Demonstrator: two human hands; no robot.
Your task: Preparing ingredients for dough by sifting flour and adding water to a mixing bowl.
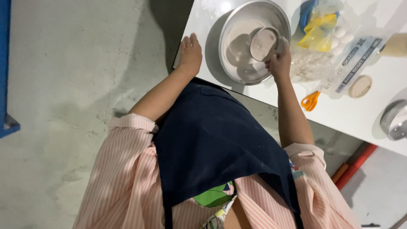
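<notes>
A large steel mixing bowl (237,63) with pale flour in it stands on the white table (339,114) near its edge. My right hand (280,61) grips a small round metal cup (263,43) over the bowl's right side; the cup's inside is dusted with flour. My left hand (189,53) lies flat on the table's corner, left of the bowl, fingers together and holding nothing.
Right of the bowl lie a clear bag of grainy stuff (311,65), a yellow packet (318,29), white eggs (341,36), a printed plastic bag (354,63), orange-handled scissors (310,101), a round beige lid (360,86) and another metal bowl (395,120). Grey concrete floor lies left.
</notes>
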